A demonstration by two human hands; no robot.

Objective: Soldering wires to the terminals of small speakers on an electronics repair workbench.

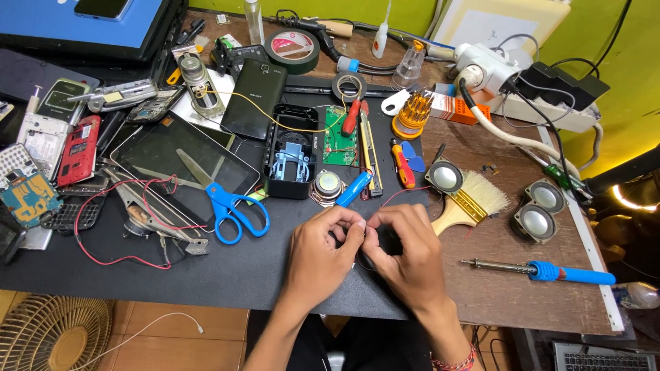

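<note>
**Bench, head view: both hands pinching a thin wire at the front edge**

Bench (522,302): brown wooden top, most of it covered by a black mat (227,268) that runs to the front edge.

Tablet (182,161): dark screen up, on the mat left of centre. Blue-handled scissors (223,199) lie across its front right corner, blades pointing to the back left.

Black speaker housing (292,154): open, mid-mat, with a green circuit board (339,136) just to its right.

Paintbrush (471,203): on the bare wood to the right of the mat, bristles toward the right edge.

Soldering iron (550,270): blue handle, near the front right corner, tip pointing left.

Left hand (320,257) and right hand (405,254): together at the front of the mat, knuckles almost touching. Fingers of each hand closed, thumb to forefinger, clamped on a thin wire (362,223) held between the two hands. The wire's colour is hard to tell; a red lead (405,194) runs back from the hands toward the small round speakers.
</note>
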